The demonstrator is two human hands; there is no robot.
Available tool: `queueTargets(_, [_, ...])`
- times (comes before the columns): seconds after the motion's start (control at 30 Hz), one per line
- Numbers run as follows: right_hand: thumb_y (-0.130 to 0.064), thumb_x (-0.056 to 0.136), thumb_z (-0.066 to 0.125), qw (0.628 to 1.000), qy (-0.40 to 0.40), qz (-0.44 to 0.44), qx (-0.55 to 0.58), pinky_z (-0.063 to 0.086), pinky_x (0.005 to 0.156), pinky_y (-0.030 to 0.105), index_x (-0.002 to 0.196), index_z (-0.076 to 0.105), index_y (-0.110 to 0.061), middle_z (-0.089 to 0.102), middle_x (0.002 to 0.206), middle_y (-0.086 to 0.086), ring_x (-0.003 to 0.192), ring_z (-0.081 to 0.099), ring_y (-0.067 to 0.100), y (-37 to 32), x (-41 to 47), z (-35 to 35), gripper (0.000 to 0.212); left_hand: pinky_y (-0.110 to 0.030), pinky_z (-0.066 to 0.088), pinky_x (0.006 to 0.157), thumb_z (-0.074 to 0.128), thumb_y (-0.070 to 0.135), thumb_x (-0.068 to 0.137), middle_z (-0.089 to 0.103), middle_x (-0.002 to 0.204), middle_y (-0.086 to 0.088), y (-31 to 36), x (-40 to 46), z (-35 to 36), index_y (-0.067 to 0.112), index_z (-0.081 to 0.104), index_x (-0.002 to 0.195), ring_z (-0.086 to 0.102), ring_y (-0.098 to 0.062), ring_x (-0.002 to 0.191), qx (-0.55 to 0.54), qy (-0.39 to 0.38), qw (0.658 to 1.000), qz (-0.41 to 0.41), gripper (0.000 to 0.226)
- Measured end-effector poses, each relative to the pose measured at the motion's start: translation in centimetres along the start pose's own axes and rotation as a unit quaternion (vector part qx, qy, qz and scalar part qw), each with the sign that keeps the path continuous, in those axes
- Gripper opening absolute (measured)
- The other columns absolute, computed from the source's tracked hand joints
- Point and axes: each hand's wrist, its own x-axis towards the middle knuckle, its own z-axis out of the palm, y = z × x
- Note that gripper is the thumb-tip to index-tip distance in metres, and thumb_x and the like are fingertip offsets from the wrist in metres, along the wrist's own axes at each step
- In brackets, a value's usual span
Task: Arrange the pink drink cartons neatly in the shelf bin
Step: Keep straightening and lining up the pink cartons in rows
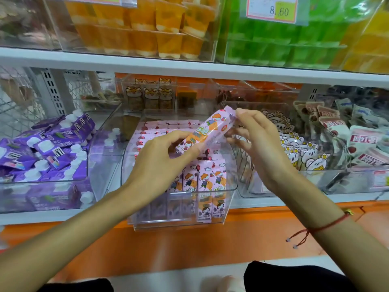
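1. Shop shelving fills the view: a white shelf (189,69) crosses at 12 o'clock, with orange jelly cups (147,28) and green jelly cups (273,45) above it, and an orange ledge (147,245) runs below.
2. At the centre stands the clear shelf bin (231,175), pulled a little forward. Purple spouted pouches (48,148) lie at 9 o'clock, bear-print packets (303,152) at 3 o'clock.
3. Inside the bin, the standing pink cartons (202,180) already make upright rows at the front, and more rows reach to the back wall. I judge the task is mostly done; one carton is not yet placed.
4. That carton, the lifted pink drink carton (207,131), is above the bin, tilted, its top end toward 1 o'clock.
5. My left hand (160,159) grips its lower end, thumb on top and fingers curled under.
6. My right hand (254,140) pinches the upper end with fingertips; the other fingers are loosely spread.
7. A gap for it seems to be at the right side of the bin, but my hands hide this part.
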Motion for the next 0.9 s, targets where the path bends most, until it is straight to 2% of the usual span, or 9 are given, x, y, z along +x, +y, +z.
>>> queueTargets(0.1, [-0.019,0.097,0.049,0.996,-0.075,0.047,0.027,0.053,0.083,0.025,0.120,0.052,-0.014,0.063,0.107,0.006,0.093,0.061,0.015,0.2,0.0,-0.5,0.024,-0.042,0.052,0.081,0.052,0.054,0.085,0.070,0.091,0.019,0.2,-0.2,0.4,0.035,0.069,0.104,0.065,-0.008,0.084,-0.004,-0.042,0.999,-0.013,0.032])
queueTargets(0.17, [-0.017,0.097,0.048,0.992,-0.110,0.058,0.010,0.053,0.090,0.030,0.120,0.052,-0.017,0.065,0.108,0.008,0.094,0.062,0.016,0.5,-0.1,-0.6,0.023,-0.043,0.051,0.080,0.046,0.059,0.085,0.068,0.086,0.018,0.4,-0.4,0.5,0.041,0.066,0.105,0.063,-0.009,0.082,0.010,-0.062,0.998,-0.017,0.033])
queueTargets(0.3, [-0.014,0.092,0.060,0.996,-0.079,-0.019,-0.045,0.058,0.072,0.022,0.109,0.058,-0.009,0.071,0.078,-0.007,0.075,0.069,0.007,0.8,-0.5,-0.7,0.018,-0.039,0.047,0.093,0.051,0.052,0.092,0.056,0.123,0.023,0.5,-0.5,0.5,0.040,0.052,0.128,0.053,-0.004,0.110,0.067,-0.046,0.996,0.028,0.038])
queueTargets(0.53, [-0.024,0.083,0.072,0.986,-0.025,-0.111,-0.126,0.057,0.067,0.022,0.099,0.064,-0.013,0.069,0.080,-0.007,0.077,0.068,0.005,0.9,-1.1,0.0,0.021,-0.021,0.053,0.072,0.070,0.052,0.075,0.066,0.099,0.023,1.2,-0.5,0.6,0.043,0.060,0.109,0.062,0.001,0.086,0.033,-0.039,0.998,0.044,0.036])
queueTargets(0.6, [-0.029,0.087,0.066,0.988,-0.053,-0.069,-0.128,0.059,0.074,0.031,0.107,0.064,-0.015,0.070,0.089,0.001,0.080,0.068,0.007,0.9,-1.0,0.0,0.024,-0.023,0.055,0.071,0.073,0.047,0.078,0.069,0.094,0.019,1.4,-0.4,0.6,0.041,0.064,0.103,0.066,-0.002,0.078,-0.013,-0.044,0.999,0.006,0.028])
queueTargets(0.67, [-0.030,0.090,0.063,0.989,-0.083,-0.010,-0.119,0.059,0.071,0.027,0.118,0.061,-0.017,0.070,0.094,0.000,0.078,0.068,0.006,1.0,-0.9,0.0,0.032,-0.022,0.058,0.066,0.071,0.048,0.074,0.072,0.089,0.018,1.8,-0.3,0.4,0.037,0.069,0.096,0.070,-0.007,0.072,-0.107,-0.059,0.989,-0.083,0.025])
queueTargets(0.77, [-0.026,0.091,0.062,0.987,-0.099,0.017,-0.122,0.050,0.053,0.015,0.121,0.057,-0.013,0.065,0.081,-0.004,0.059,0.063,0.002,1.3,-1.0,0.0,0.034,-0.017,0.053,0.053,0.072,0.052,0.069,0.076,0.092,0.009,2.2,0.1,0.0,0.026,0.076,0.093,0.071,-0.005,0.076,-0.249,-0.136,0.924,-0.257,0.036])
queueTargets(0.83, [-0.026,0.091,0.062,0.988,-0.092,0.009,-0.123,0.048,0.048,0.014,0.117,0.057,-0.011,0.060,0.071,-0.005,0.052,0.060,0.002,1.4,-1.0,0.1,0.030,-0.015,0.049,0.048,0.074,0.052,0.062,0.076,0.092,0.006,2.3,0.2,-0.3,0.026,0.076,0.095,0.071,-0.003,0.072,-0.297,-0.167,0.889,-0.306,0.042])
queueTargets(0.9, [-0.028,0.091,0.062,0.988,-0.088,0.004,-0.125,0.048,0.047,0.016,0.114,0.057,-0.011,0.058,0.062,-0.007,0.051,0.059,0.003,1.6,-1.0,0.1,0.029,-0.014,0.048,0.047,0.074,0.052,0.060,0.076,0.090,0.006,2.3,0.3,-0.3,0.025,0.075,0.097,0.071,-0.003,0.069,-0.306,-0.177,0.881,-0.314,0.045])
